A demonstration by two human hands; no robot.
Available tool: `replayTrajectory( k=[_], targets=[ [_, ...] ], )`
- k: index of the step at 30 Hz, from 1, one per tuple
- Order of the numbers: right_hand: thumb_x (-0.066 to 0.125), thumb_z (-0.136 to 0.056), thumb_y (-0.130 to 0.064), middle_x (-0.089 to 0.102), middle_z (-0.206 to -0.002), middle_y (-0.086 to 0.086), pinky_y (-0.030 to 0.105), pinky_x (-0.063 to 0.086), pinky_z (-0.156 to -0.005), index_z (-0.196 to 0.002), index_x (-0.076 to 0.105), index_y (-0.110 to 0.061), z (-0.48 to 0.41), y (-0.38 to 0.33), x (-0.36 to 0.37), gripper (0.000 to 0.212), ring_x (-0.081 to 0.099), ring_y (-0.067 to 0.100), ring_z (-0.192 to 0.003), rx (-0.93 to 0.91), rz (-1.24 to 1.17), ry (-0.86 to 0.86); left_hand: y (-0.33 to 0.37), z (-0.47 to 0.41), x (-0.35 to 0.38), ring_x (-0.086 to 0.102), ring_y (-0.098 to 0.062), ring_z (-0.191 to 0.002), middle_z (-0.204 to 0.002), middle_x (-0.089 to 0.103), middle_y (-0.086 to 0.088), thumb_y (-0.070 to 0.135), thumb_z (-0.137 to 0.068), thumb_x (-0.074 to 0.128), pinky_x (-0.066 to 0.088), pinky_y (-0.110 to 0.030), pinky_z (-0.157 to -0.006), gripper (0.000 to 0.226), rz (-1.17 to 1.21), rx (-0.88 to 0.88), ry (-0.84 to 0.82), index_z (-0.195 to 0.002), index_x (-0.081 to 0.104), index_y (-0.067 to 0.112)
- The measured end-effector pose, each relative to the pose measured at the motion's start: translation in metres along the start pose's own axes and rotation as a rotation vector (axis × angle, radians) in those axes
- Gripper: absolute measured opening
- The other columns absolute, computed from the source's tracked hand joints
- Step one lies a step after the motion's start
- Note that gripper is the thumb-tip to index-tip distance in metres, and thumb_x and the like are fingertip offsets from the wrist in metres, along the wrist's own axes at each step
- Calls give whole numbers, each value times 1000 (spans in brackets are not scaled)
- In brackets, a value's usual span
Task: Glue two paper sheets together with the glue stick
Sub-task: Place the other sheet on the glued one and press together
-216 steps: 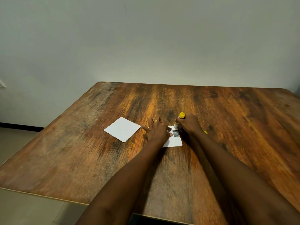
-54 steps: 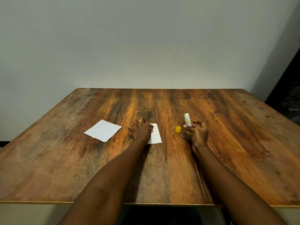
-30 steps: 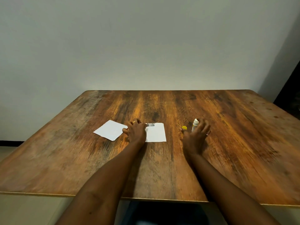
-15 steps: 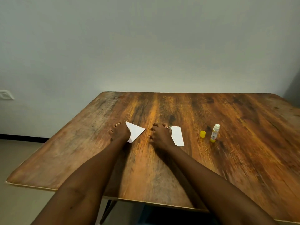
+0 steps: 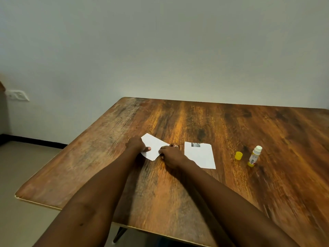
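A small white paper sheet (image 5: pixel 154 146) lies on the wooden table (image 5: pixel 231 184), turned like a diamond. My left hand (image 5: pixel 136 144) grips its left edge, thumb on top. My right hand (image 5: pixel 170 155) pinches its right corner. A second white sheet (image 5: pixel 199 155) with a small grey printed patch at its far edge lies flat just right of my right hand, untouched. Further right, the uncapped glue stick (image 5: pixel 255 156) stands upright, white with a yellow base. Its yellow cap (image 5: pixel 238 155) sits beside it on the left.
The table's left edge and near-left corner (image 5: pixel 17 195) are close to my left arm. Beyond the table's far edge is a plain wall with a white socket plate (image 5: pixel 18 95) at the left. Beige floor shows below at the left.
My right hand has left the second sheet and moved left to the first sheet, which both hands now hold. The glue stick and cap stay standing at the right. The view has swung left.
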State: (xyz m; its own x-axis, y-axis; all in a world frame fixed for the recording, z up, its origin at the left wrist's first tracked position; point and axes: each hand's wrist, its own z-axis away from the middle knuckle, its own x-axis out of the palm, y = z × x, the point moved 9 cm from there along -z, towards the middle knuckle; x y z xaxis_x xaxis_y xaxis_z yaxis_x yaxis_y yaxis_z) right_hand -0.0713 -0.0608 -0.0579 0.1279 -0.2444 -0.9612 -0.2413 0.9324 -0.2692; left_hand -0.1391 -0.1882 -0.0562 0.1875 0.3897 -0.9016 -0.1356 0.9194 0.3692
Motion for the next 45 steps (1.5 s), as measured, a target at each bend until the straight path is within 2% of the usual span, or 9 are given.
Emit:
replayTrajectory(
  k=[9, 14, 16, 21, 26, 31, 34, 39, 45],
  targets=[
    [45, -96, -16, 56, -134, 11, 40, 38, -105, -126, 58, -8, 4, 29, -32, 33, 51, 27, -123, 201, -491, 176, -2, 4, -22, 56, -29, -105, -122, 58, -18, 9, -80, 70, 51, -36, -75, 44, 735, -36, 104, -120, 54, 0],
    [44, -97, -37, 59, -70, 13, 24, 49, -49, -86, 58, 1, 15, 65, -47, 42, 56, 19, -60, 524, -1426, 290, 38, 26, -50, 58, -22, -85, -93, 65, -13, 8, -77, 73, 47, -30, -69, 16, 785, 302, 272, -89, 65, 3],
    [43, -94, -48, 58, -69, 13, 26, 52, -49, -79, 55, -1, 18, 72, -55, 51, 58, 21, -59, 552, -1536, 251, 56, 39, -54, 60, -22, -80, -80, 64, -9, 4, -76, 72, 51, -36, -74, 8, 799, 422, 256, -77, 64, 7],
    [58, -90, -10, 59, -74, 13, 27, 56, -49, -78, 56, -1, 31, 97, -81, 15, 61, 22, -64, 599, -1596, 363, 86, 58, -56, 60, -9, -77, -83, 67, -4, 1, -72, 75, 52, -27, -74, 11, 722, 611, 265, -77, 70, 10],
    [60, -84, 6, 67, -93, 18, 33, 59, -62, -100, 61, 9, 45, 117, -100, 16, 67, 30, -85, 576, -1507, 447, 83, 51, -43, 49, -23, -123, -133, 55, -12, -5, -84, 57, 44, -33, -100, 42, 667, 470, 174, -125, 57, 4],
    [58, -89, 0, 67, -102, 16, 32, 55, -61, -96, 63, 3, 56, 133, -100, 10, 65, 27, -87, 533, -1376, 423, 89, 45, -6, 55, -18, -70, -87, 61, -12, 20, -95, 51, 44, -26, -62, 28, 1064, 131, -148, -103, 60, -5],
    [56, -90, -1, 67, -99, 13, 33, 55, -62, -84, 62, -5, 59, 146, -93, 10, 66, 25, -85, 536, -1371, 406, 103, 47, 11, 51, -18, -69, -79, 56, -9, 24, -89, 61, 41, -26, -57, 24, 1044, 66, -268, -85, 60, 1],
    [56, -90, -1, 66, -82, 8, 23, 50, -44, -80, 60, -5, 67, 164, -88, 12, 64, 18, -70, 572, -1335, 386, 116, 39, 25, 61, -23, -82, -102, 65, -19, 5, -82, 67, 50, -28, -62, 27, 979, 86, -264, -106, 64, -7],
    [66, -81, 2, 66, -75, 7, 21, 52, -44, -79, 63, 3, 81, 174, -80, 4, 64, 18, -66, 632, -1247, 337, 119, 42, 32, 63, -15, -67, -87, 68, -10, 1, -79, 69, 48, -20, -43, 26, 987, 75, -263, -104, 65, -4]
  ],
)
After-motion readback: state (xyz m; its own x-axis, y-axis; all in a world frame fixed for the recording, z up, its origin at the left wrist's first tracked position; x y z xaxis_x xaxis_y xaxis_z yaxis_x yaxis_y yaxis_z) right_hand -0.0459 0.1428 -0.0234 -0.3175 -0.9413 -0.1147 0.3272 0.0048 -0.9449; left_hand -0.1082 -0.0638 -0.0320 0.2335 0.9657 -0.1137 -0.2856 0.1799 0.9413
